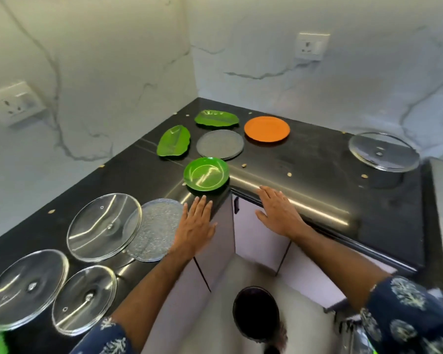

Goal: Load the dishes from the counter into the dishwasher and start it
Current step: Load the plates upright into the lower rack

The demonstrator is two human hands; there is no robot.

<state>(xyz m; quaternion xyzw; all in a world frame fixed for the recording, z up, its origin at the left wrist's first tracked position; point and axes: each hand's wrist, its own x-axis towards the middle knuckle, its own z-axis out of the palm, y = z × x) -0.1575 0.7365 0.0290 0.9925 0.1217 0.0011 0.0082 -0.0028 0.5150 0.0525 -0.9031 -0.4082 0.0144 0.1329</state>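
- the left hand (197,226) lies flat with fingers spread and released, fingertips on the rounded inner corner of the black counter (317,175), grasping nothing.
- the right hand (279,213) is also flat and released, palm down, fingers reaching onto the counter's front edge just right of that corner; it holds nothing.
- just beyond the left fingertips, a round green plate (206,173) sits at the inner corner, slightly overhanging the edge.
- beside the left hand, a textured clear plate (159,228) lies near the front edge, its left side tucked under a glass lid (104,227).
- two more glass lids lie further along the left run of the counter: a large one (26,288) and a smaller one (85,300) by the front edge.
- toward the back corner, a grey textured plate (220,144) lies flat, with an orange plate (267,129) to its right.
- two leaf-shaped green plates sit nearest the back corner: one (174,141) with its long axis running from the front toward the back wall, tilted right; the other (216,119) with its long axis running left to right along the back edge.
- another glass lid (383,151) rests well apart, at the right end of the counter.
- blue patterned sleeves (407,310) cover both upper arms.
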